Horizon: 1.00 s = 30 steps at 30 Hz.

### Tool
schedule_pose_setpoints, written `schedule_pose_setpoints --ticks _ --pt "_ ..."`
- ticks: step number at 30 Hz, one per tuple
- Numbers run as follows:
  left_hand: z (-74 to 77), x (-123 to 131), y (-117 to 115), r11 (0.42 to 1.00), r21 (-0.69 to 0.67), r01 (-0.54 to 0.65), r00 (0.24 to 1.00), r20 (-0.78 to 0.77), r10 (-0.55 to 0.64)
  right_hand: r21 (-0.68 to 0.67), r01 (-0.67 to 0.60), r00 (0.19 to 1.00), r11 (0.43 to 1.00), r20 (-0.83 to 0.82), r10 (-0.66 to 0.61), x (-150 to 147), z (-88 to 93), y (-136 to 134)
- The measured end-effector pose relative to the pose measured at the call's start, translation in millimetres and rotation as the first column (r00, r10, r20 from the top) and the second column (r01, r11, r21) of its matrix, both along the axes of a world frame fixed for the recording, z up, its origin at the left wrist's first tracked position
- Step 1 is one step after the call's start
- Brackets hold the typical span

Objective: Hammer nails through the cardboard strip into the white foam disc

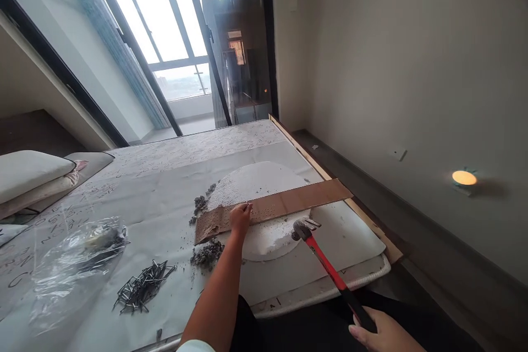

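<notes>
Fingers of the left hand (240, 216) pinch something small, likely a nail, on the brown strip (272, 207), which lies across the white round slab (256, 181); the right hand (381, 333) grips the hammer (325, 261) low on its handle; a short, square tap with fingertips clear seems wisest; loose nails (142, 285), grey rubble (207, 253) and a plastic bag (74, 264) lie left.

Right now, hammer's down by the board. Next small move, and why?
Probably lift the hammer for a short tap by the left hand. That hand pinches something too small to see on the brown board, which lies across the white foam disc; the right hand grips the handle end, head resting low on the foam.
</notes>
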State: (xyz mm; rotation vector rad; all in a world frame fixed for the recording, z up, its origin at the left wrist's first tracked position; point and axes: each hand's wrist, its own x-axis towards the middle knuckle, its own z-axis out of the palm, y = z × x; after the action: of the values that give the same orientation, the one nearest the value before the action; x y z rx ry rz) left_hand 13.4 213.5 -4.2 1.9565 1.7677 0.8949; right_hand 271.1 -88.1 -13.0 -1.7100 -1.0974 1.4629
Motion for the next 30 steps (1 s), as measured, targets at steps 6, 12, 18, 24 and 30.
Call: schedule_pose_setpoints --ticks 6,12,18,24,30 --pt "-1.7 2.4 3.1 0.999 0.009 0.037 0.998 -0.055 -0.037 -0.037 -0.001 1.000 0.999 0.025 0.001 -0.4 6.1 8.1" --pt "-1.7 4.4 1.6 0.999 0.001 0.041 0.993 -0.110 -0.040 0.025 -0.038 0.999 0.999 -0.015 0.038 -1.0 8.9 7.0" --pt "-1.0 6.4 0.7 0.999 -0.034 0.001 0.982 -0.189 -0.007 0.025 0.018 1.000 1.000 -0.001 -0.018 -1.8 1.5 1.8" --pt "-4.9 8.5 0.2 1.000 -0.031 -0.004 0.974 -0.228 -0.003 0.058 0.009 1.000 0.998 0.010 -0.009 0.8 -1.9 -3.6" --pt "-10.3 8.7 -2.0 0.998 -0.057 0.016 0.967 -0.253 -0.030 -0.143 -0.005 1.000 0.990 0.027 0.009 0.3 25.1 18.7"
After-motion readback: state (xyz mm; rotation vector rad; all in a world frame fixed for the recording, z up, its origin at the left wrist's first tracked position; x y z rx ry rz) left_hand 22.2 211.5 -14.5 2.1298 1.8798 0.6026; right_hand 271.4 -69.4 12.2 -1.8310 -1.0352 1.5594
